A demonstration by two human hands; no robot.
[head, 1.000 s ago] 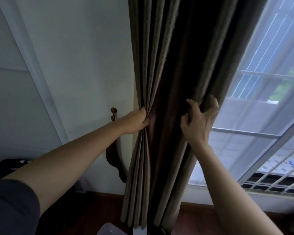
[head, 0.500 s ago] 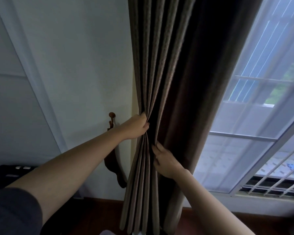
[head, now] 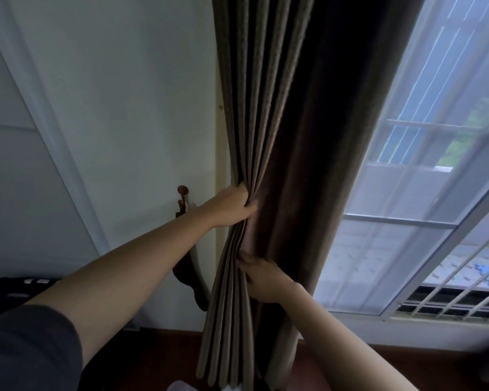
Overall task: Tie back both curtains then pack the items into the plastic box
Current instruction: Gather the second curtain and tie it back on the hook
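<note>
A dark brown pleated curtain (head: 280,114) hangs from the top of the view down to the floor, gathered into a bundle. My left hand (head: 232,206) grips the bunched folds on the curtain's left side at mid height. Lower down, my right hand (head: 261,279) holds the folds from the right, its fingers tucked into the pleats. A dark brown tieback (head: 191,275) hangs from a wooden wall hook (head: 182,193) just left of the curtain, partly behind my left forearm. The plastic box shows only as a pale corner (head: 181,386) at the bottom edge.
A white wall (head: 124,108) stands left of the curtain. To the right is a window (head: 424,193) with a sheer screen and a metal grille. Red-brown wooden floor (head: 164,359) runs below. A black object with white marks (head: 17,289) lies at the far left.
My right hand has come down from the curtain's right edge to the folds below my left hand, pulling the fabric leftward into a tighter bundle. My left hand has kept its grip.
</note>
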